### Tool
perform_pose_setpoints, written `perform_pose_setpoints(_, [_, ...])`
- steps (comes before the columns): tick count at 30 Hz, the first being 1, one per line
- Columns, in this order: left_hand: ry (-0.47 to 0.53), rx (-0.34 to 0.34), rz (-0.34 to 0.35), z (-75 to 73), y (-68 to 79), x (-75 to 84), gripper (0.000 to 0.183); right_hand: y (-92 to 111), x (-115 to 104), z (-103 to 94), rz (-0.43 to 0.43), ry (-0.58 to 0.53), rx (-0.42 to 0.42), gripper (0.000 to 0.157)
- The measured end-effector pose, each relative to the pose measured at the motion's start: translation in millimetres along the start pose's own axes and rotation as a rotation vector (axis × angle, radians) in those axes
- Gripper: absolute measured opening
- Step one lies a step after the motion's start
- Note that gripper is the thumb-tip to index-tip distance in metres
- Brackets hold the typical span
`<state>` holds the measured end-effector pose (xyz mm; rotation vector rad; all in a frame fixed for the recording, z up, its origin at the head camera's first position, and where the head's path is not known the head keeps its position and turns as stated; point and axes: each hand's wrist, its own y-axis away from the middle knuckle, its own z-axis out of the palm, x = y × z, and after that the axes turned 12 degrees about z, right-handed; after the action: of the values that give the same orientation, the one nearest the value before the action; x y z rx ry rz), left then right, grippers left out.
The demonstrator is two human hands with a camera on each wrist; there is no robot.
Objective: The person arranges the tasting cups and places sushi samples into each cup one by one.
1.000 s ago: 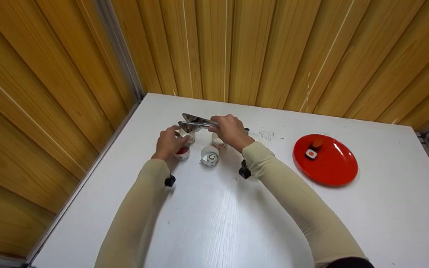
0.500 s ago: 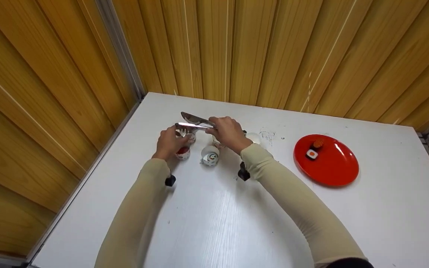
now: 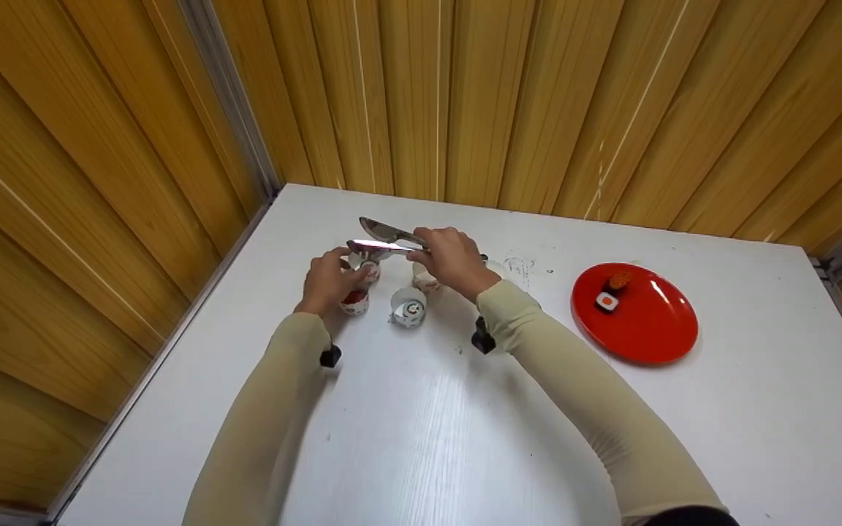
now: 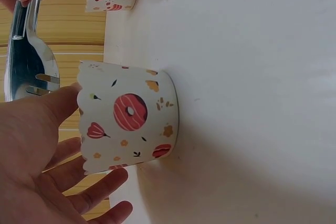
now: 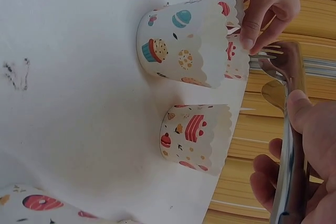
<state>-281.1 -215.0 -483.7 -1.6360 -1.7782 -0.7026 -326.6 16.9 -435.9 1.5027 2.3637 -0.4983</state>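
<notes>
My left hand pinches the rim of the back-left paper baking cup, its thumb on the near side in the right wrist view. In my right hand I grip metal serving tongs. The tongs' arms stand apart, and the slotted, fork-like tip is lowered over that cup; what is inside it is hidden. In front of it stands a baking cup with a red content, close to my left fingers. Another baking cup, front middle, has a small white round piece inside.
Another patterned cup stands behind the front-middle one, partly under my right hand. One more pale cup sits right of that hand. Farther right lies a red plate bearing a sushi roll and an orange-topped sushi piece.
The tongs have tilted, and their slotted tip has turned down toward the back-left cup. My left hand has stayed at that cup. The cups and plate stand as before.
</notes>
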Motion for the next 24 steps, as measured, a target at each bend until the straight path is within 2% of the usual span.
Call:
perform_pose_setpoints(7, [-0.023, -0.017, 0.006, -2.1, -2.4, 0.3, 0.063, 4, 5, -9.3, -0.002, 0.048, 0.009, 0.034])
perform_pose_setpoints(13, [-0.075, -0.018, 0.050, -6.2, -5.1, -0.8, 0.060, 8, 12, -22.6, -0.028, 0.092, 0.031, 0.034])
perform_pose_setpoints(19, [-0.098, -0.024, 0.071, -9.6, -5.5, -8.1, 0.060, 15, 23, -33.5, -0.058, 0.119, 0.050, 0.038])
perform_pose_setpoints(24, [-0.103, -0.022, 0.060, -11.7, -5.0, -14.4, 0.060, 21, 32, -41.2, -0.050, 0.135, 0.045, 0.038])
